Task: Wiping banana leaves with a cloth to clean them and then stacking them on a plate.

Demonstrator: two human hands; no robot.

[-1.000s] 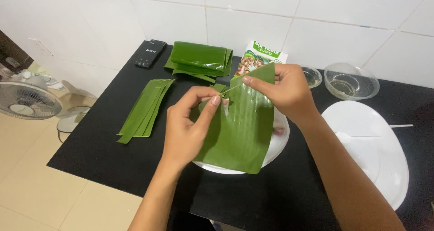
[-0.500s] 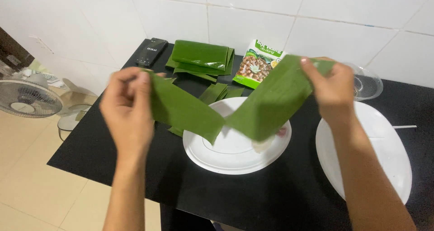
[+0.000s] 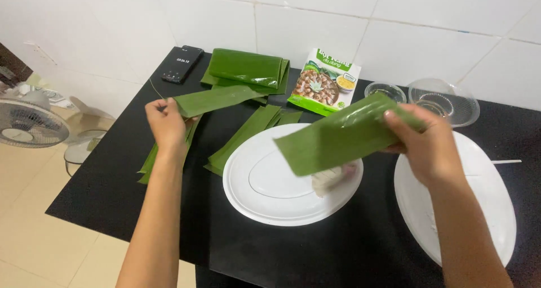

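My left hand [image 3: 167, 124] grips one end of a narrow green leaf strip [image 3: 217, 99], held above the left part of the black table. A wider green leaf piece [image 3: 338, 136] is pinched in my right hand [image 3: 428, 147] and hangs over the round white plate [image 3: 259, 186]. The two leaf pieces are apart. A small pale lump of food [image 3: 332, 178] lies on the plate, partly hidden by the wide leaf.
Cut leaf strips [image 3: 248, 133] lie left of the plate, and folded leaves [image 3: 245, 68] sit near the wall. A phone [image 3: 181, 64], a printed food packet [image 3: 325, 82], clear plastic bowls [image 3: 445, 99] and a second white plate [image 3: 468, 198] are on the black table [image 3: 112, 186]. A fan [image 3: 25, 127] stands on the floor.
The single leaf held over the plate has been torn into two pieces. My hands have moved apart, the left one out to the left with the narrow strip.
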